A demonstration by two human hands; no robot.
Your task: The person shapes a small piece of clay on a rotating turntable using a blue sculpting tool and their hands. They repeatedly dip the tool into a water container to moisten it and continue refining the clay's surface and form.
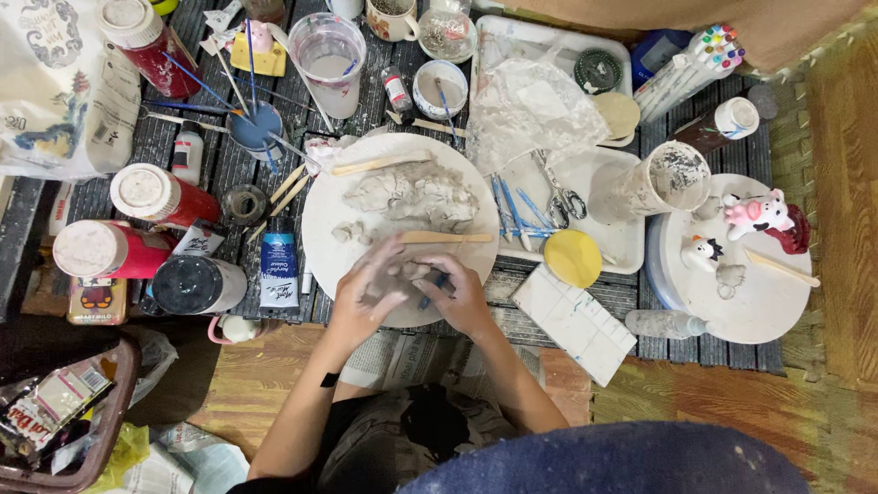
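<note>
Both my hands meet over the near edge of a round white board (320, 215). My left hand (366, 297) cups a small lump of grey clay (407, 271). My right hand (457, 293) presses on the same lump and holds a thin blue-handled tool (432, 293). A flattened mass of grey clay (416, 194) lies in the middle of the board, with small clay bits to its left. A wooden modelling stick (446, 237) rests just beyond my fingers, another wooden stick (380, 165) lies at the board's far edge.
Red jars with white lids (151, 194) and a paint tube (277, 270) stand left. A white tray (608, 229) holds scissors (560, 197), blue tools and a yellow sponge (573, 258). A second round board (768, 293) at right carries small painted figurines (759, 215). A cup (327, 59) sits behind.
</note>
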